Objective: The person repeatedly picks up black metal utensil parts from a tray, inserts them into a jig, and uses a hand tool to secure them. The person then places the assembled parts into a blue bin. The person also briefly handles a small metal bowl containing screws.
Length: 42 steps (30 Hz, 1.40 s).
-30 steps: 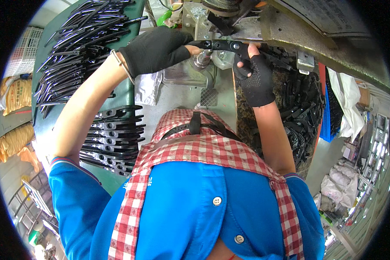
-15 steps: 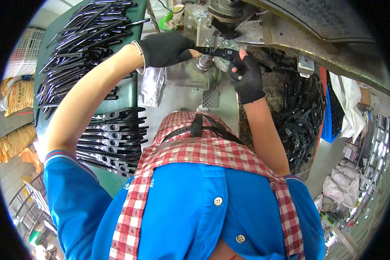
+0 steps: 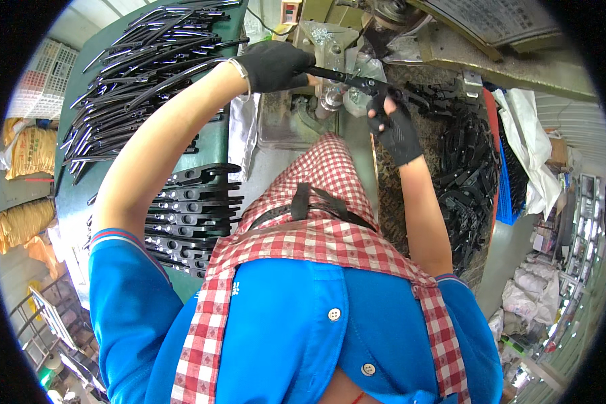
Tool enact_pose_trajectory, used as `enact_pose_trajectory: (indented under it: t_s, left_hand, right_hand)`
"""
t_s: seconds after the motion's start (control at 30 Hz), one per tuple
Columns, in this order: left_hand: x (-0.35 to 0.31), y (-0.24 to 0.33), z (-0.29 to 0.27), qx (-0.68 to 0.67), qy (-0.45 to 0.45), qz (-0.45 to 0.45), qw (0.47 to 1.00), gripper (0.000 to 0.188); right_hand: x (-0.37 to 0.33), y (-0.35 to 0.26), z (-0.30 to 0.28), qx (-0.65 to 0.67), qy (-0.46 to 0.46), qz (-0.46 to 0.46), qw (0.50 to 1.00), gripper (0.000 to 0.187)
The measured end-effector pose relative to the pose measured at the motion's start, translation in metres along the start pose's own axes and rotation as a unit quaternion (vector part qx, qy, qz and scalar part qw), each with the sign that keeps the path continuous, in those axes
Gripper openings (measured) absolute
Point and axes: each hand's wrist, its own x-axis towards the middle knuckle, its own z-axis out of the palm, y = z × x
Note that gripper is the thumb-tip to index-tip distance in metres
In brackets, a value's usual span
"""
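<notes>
My left hand (image 3: 274,67), in a black glove that leaves the fingertips bare, grips the left end of a black metal lever (image 3: 343,77). The lever lies slanted, its jointed right end lower, and passes over or beside an upright metal post (image 3: 330,101) of the machine. At that jointed end, my right hand (image 3: 394,131), gloved likewise, has its fingers closed around the part. Whether the lever touches the post cannot be made out. Clear plastic bags of small shiny pieces (image 3: 325,35) lie just beyond it.
On the green table (image 3: 209,138) at left lie many long black bars (image 3: 148,60) and a stack of black brackets (image 3: 192,219). A heap of black parts (image 3: 466,182) fills the right side. Above it juts the machine's heavy metal edge (image 3: 512,71). A blue crate (image 3: 508,195) stands beyond.
The view has shifted a little. The lever now slants more, its right end lower. My right hand has dropped slightly, and the checked apron rises to a peak in front.
</notes>
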Motion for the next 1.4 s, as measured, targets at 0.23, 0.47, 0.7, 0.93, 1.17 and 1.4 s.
enact_pose_trajectory:
  t_s: [0.23, 0.47, 0.7, 0.93, 1.17, 1.4]
  left_hand:
    - [-0.021, 0.004, -0.01, -0.007, -0.014, -0.042, 0.999, 0.04]
    - [-0.024, 0.008, -0.016, -0.016, -0.027, -0.076, 0.997, 0.037]
    - [-0.02, 0.028, -0.018, -0.044, 0.034, -0.056, 0.997, 0.038]
    - [-0.098, 0.043, -0.033, -0.091, 0.018, -0.135, 0.986, 0.022]
    - [-0.284, 0.025, -0.009, -0.073, -0.113, -0.307, 0.942, 0.013]
    - [-0.391, 0.047, 0.046, -0.048, -0.069, -0.409, 0.909, 0.023]
  right_hand:
    - [0.007, 0.019, -0.038, -0.143, 0.136, 0.026, 0.98, 0.017]
    - [0.075, 0.042, -0.075, -0.566, 0.099, 0.058, 0.817, 0.028]
    - [0.1, 0.053, -0.045, -0.794, 0.048, 0.065, 0.602, 0.035]
    - [0.086, 0.045, -0.008, -0.823, 0.017, -0.12, 0.555, 0.032]
    - [0.098, 0.056, -0.057, -0.695, 0.054, -0.077, 0.713, 0.026]
    - [0.091, 0.024, -0.058, -0.126, 0.002, 0.026, 0.992, 0.005]
